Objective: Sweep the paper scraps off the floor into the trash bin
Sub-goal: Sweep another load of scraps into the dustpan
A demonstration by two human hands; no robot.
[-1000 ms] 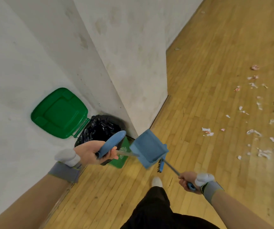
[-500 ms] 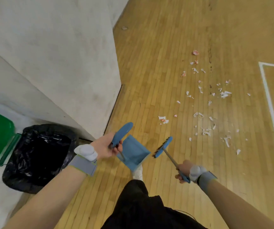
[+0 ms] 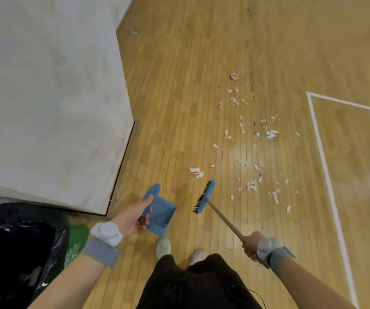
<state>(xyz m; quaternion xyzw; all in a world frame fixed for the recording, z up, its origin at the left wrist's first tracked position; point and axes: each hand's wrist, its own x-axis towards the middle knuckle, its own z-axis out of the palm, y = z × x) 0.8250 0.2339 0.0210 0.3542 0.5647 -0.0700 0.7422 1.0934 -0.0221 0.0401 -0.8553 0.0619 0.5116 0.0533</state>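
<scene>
Scraps (image 3: 270, 134): scattered over the floor (image 3: 179, 108), centre to right of frame. They run from a pink wad at upper centre down to bits just right of the brush (image 3: 203, 197). All lie well apart from the bin (image 3: 77, 241).

Change over the last 1 s:
- View has swung off the bin and onto the scatter.
- The bin was mid-frame with its green lid up against the wall (image 3: 45, 85). It now sits lower left, with only the black liner and a strip of green side showing.
- Dustpan (image 3: 160, 216) and brush were touching beside the bin mouth. They are now apart: pan lower centre, brush just right of it, bristles facing left. Both look to be held off the floor.

Grips:
- Left hand (image 3: 132, 216): grip closed round the pan handle, thumb lying along its top.
- Right hand (image 3: 250, 244): grip fisted round the near end of the brush shaft, lower right.

Reading: the person has turned back from the bin for another pass. I cannot tell whether the pan holds anything. Most of the job looks still ahead. Nearest pickup is the 2 white-and-red bits just above the brush head. The pan likely needs to go down flat first, then the brush draws scraps toward it.
</scene>
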